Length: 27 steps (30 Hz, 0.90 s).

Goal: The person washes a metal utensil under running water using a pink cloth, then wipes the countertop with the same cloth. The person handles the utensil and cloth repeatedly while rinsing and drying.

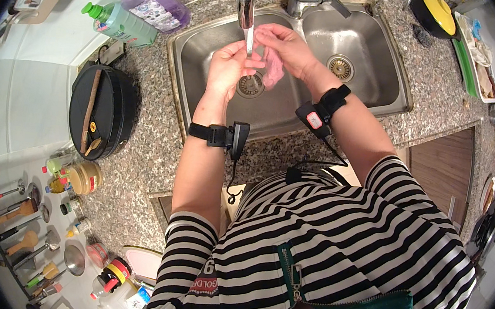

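Over the left basin of a stainless steel double sink, both my hands are at the stream of water from the chrome faucet spout. My right hand pinches a pink cloth, whose lower part hangs into the basin. My left hand is just left of the cloth, its fingers apart and partly in the stream. I see nothing held in it. Below the hands lies a drain strainer, partly hidden by the left hand and the cloth.
Left of the sink stand a green pump bottle, a purple bottle and a round black appliance. The faucet lever rises behind the divider. At right are the second basin and a green-and-white tray.
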### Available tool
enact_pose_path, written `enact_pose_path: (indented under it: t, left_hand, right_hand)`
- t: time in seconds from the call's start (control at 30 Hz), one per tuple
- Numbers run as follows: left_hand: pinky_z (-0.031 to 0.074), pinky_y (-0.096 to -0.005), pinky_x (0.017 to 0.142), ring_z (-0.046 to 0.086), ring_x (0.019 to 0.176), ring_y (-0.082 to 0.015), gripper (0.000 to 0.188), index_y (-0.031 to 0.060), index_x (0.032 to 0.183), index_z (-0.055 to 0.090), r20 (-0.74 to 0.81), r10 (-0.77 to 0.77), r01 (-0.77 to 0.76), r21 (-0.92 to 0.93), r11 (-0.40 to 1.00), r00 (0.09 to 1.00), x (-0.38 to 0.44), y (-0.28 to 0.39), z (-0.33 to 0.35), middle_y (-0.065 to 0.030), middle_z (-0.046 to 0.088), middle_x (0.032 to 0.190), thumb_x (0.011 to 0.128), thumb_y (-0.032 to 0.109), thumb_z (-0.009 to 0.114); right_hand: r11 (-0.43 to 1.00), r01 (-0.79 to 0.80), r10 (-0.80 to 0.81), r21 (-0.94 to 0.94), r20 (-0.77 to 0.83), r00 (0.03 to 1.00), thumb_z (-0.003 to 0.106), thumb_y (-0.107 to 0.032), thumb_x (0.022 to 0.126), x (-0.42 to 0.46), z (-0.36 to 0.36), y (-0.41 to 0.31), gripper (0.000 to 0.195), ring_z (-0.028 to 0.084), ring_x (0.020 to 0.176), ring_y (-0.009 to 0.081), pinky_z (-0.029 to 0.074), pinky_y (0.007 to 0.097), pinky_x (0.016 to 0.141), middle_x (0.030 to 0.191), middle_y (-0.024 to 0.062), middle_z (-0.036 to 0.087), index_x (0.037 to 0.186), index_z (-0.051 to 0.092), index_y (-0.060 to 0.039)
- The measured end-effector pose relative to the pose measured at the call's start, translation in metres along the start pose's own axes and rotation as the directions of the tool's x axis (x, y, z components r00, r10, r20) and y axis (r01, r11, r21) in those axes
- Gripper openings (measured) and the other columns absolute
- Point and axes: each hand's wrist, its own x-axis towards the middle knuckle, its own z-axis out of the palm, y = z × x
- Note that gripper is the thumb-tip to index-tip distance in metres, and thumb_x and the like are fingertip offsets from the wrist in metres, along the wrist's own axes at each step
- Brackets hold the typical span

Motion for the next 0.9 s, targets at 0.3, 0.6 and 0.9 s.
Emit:
enact_pose_path:
  t: [0.3, 0.6, 0.9]
  left_hand:
    - [0.046, -0.0215, 0.053, 0.06, 0.058, -0.0119, 0.023, -0.0001, 0.1, 0.065, -0.015, 0.028, -0.026, 0.117, 0.993, 1.0, -0.001, -0.03, -0.008, -0.006, 0.063, 0.077, 0.098, 0.01, 0.045]
    - [0.048, -0.0219, 0.056, 0.057, 0.059, -0.0109, 0.018, -0.005, 0.104, 0.063, -0.132, 0.002, -0.015, -0.093, 0.996, 0.991, -0.009, -0.033, 0.012, -0.0069, 0.064, 0.077, 0.093, 0.003, 0.051]
    - [0.052, -0.0234, 0.06, 0.063, 0.064, -0.0144, 0.018, -0.005, 0.105, 0.063, -0.178, -0.014, -0.02, -0.192, 0.981, 0.984, -0.019, -0.027, 0.01, -0.0089, 0.065, 0.078, 0.092, 0.002, 0.052]
  right_hand:
    - [0.924, -0.078, 0.056, -0.373, -0.07, 0.996, 0.071, -0.009, 0.08, -0.005, 0.007, 0.009, 0.031, 0.058, 0.08, 0.006, 0.047, 0.0221, 0.067, 0.089, 0.0016, 0.065, 0.108, 0.059, -0.0017]
    - [0.856, 0.089, -0.241, -0.51, -0.24, 0.94, 0.058, -0.01, 0.09, -0.003, 0.015, 0.052, 0.02, 0.058, 0.058, 0.0065, 0.046, 0.023, 0.051, 0.085, 0.0049, 0.067, 0.108, 0.06, -0.0003]
    - [0.967, -0.105, 0.1, -0.233, -0.031, 0.994, 0.055, -0.011, 0.094, -0.004, 0.018, 0.02, 0.024, 0.061, 0.076, 0.0095, 0.05, 0.0264, 0.065, 0.094, 0.0038, 0.067, 0.116, 0.061, -0.0031]
